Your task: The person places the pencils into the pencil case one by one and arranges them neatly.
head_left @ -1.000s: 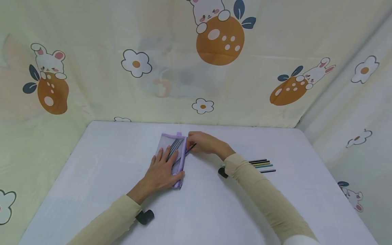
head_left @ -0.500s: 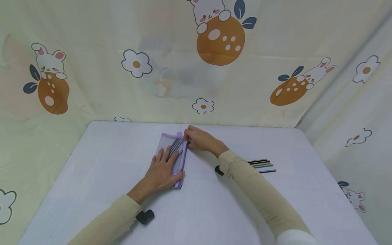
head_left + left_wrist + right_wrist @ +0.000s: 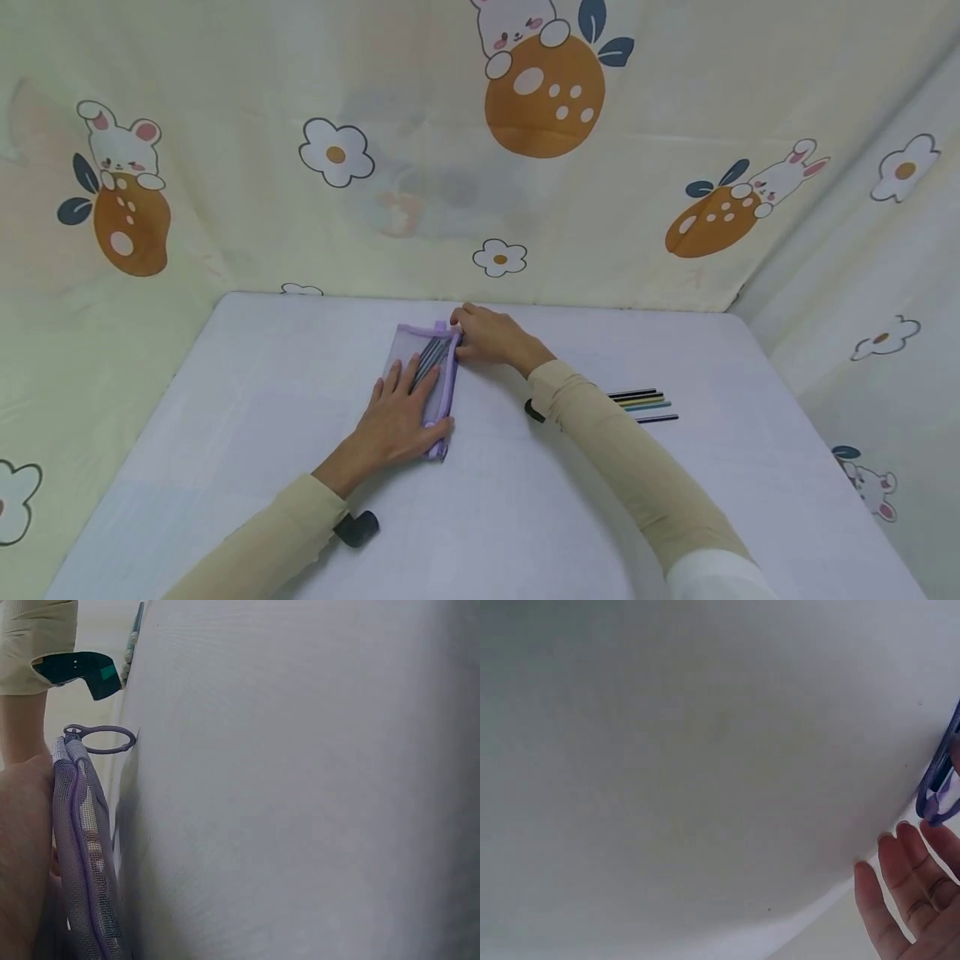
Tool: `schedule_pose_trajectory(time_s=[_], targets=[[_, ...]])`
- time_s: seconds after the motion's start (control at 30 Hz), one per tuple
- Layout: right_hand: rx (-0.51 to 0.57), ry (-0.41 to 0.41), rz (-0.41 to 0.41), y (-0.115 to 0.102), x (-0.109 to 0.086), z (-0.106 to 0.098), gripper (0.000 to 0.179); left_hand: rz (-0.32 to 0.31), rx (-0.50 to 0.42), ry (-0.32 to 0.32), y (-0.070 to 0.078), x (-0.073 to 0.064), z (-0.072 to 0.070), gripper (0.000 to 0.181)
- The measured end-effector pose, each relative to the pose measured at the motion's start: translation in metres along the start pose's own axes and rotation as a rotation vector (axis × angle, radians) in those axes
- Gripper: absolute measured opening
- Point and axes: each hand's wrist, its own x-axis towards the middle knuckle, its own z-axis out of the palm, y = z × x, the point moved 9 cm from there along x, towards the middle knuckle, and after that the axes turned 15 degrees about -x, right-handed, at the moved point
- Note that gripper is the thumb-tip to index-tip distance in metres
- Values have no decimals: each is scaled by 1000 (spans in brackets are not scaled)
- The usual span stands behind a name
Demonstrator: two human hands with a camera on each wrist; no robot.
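Note:
A mesh pencil case (image 3: 452, 392) with purple trim lies lengthwise on the table, several dark pencils (image 3: 431, 358) showing through it. My left hand (image 3: 390, 421) rests flat on its lower part, fingers spread. At its upper right corner is my right hand (image 3: 491, 337). In the right wrist view, that hand's fingers (image 3: 904, 900) are extended, with the thumb against the case's open edge (image 3: 935, 784) and a dark pencil there. The left wrist view shows the case's zipper side (image 3: 84, 847) and a ring pull (image 3: 109, 740).
Several loose pencils (image 3: 645, 402), black, yellow and teal among them, lie on the table right of the case, partly behind the right sleeve (image 3: 600, 442). A patterned curtain (image 3: 420, 208) hangs behind the table's far edge. Black wrist cameras (image 3: 357, 529) sit below both wrists.
My right hand has moved slightly left and up to the case's corner. The dark pencil that stuck out there has slid into the case. The left hand has stayed in place.

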Motion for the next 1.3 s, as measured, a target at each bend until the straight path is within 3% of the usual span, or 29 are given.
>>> schedule_pose_trajectory(time_s=[0.37,0.63,1.0,1.3], targets=[[-90,10,-11,1,3,4,52,5,-3,0,3,1,1,83],[141,25,-97,8,-13,-6,49,-35,9,-13,-2,2,4,84],[407,23,-255,26,-54,-19,32,-27,22,-8,-2,2,2,83],[561,-43,-172,64,-99,-11,31,-3,-6,-17,-5,0,2,85]])
